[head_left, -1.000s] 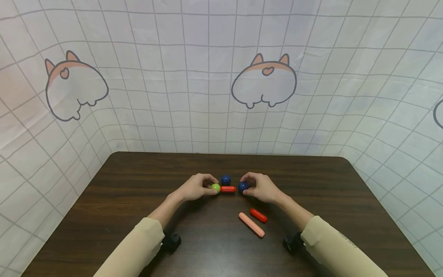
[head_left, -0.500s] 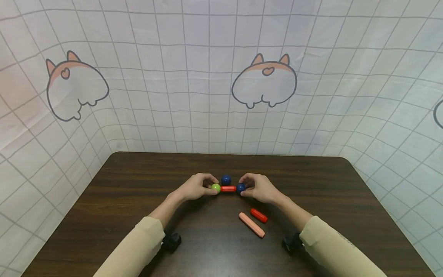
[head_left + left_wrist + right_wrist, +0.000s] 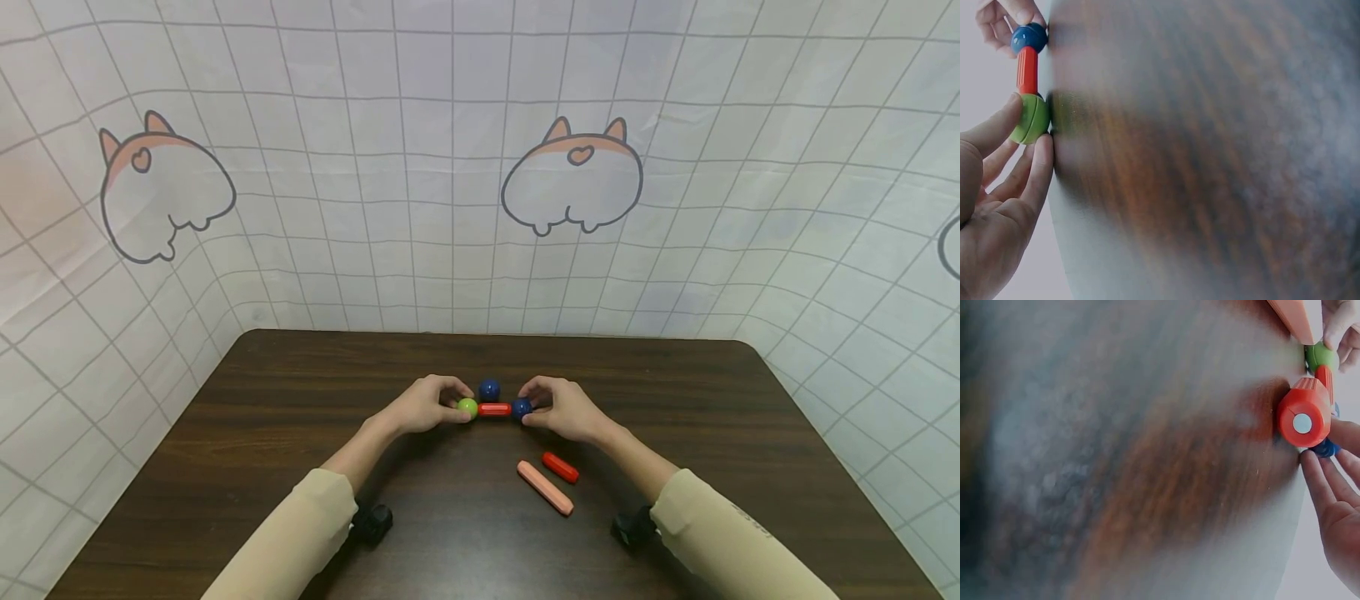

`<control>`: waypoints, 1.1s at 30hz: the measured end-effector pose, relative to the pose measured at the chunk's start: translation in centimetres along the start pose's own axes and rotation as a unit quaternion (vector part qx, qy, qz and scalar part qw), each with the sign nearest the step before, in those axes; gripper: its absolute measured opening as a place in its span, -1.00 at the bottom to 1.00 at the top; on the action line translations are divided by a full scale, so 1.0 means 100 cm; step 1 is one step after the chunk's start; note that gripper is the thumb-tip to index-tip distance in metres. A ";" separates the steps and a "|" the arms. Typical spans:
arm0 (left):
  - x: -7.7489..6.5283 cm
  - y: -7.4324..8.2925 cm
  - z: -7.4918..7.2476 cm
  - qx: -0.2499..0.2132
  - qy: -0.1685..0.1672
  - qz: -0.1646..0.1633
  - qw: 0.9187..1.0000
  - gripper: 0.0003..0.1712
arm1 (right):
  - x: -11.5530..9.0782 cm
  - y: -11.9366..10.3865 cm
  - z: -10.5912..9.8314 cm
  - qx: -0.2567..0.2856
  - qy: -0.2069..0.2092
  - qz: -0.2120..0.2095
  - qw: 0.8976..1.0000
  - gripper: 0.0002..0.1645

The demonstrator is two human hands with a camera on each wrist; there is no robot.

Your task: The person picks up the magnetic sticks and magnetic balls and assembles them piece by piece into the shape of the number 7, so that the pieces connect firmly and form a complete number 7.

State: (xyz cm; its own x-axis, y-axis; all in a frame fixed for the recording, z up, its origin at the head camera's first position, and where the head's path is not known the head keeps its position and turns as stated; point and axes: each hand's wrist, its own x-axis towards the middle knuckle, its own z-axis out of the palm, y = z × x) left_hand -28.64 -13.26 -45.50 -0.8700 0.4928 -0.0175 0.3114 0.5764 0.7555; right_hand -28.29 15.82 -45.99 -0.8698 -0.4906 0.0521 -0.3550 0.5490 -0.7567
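Note:
My left hand (image 3: 427,406) pinches a green ball (image 3: 1032,119) between thumb and fingers at the left end of a short red rod (image 3: 495,409). At the rod's other end, a blue ball (image 3: 521,407) is pinched by my right hand (image 3: 564,408). Ball, rod and ball form one straight row low on the table, and the left wrist view shows them end to end. Just behind the rod sits a second blue ball (image 3: 489,390), which neither hand touches. In the right wrist view, a nearer red rod partly covers the held blue ball (image 3: 1324,449).
A second short red rod (image 3: 560,467) and a longer salmon-pink rod (image 3: 545,487) lie side by side on the dark wooden table (image 3: 300,367), nearer the person and between the forearms. A white gridded cloth (image 3: 450,275) hangs behind the table.
My right hand has brought its blue ball slightly left, closing the gap to the red rod's right end. The left hand and the green ball stay in place.

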 end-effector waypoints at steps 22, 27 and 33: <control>-0.002 0.003 -0.002 -0.012 -0.004 -0.002 1.000 -0.68 | -0.020 0.005 -0.010 -0.013 -0.005 -0.028 1.000 -0.64; -0.003 0.005 -0.003 -0.012 -0.004 -0.002 1.000 -0.68 | -0.024 0.005 -0.012 -0.010 -0.005 -0.030 0.999 -0.64; -0.001 0.003 -0.002 -0.011 -0.006 -0.003 1.000 -0.68 | -0.031 0.003 -0.014 -0.008 -0.017 -0.025 1.000 -0.65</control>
State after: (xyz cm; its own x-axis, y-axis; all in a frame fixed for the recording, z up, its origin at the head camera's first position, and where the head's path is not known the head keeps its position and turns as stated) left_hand -28.53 -13.29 -45.13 -0.8670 0.4974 -0.0297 0.2974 0.5643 0.7701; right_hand -26.20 18.44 -45.48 -0.8391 -0.5399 0.0667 -0.4031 0.5346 -0.7428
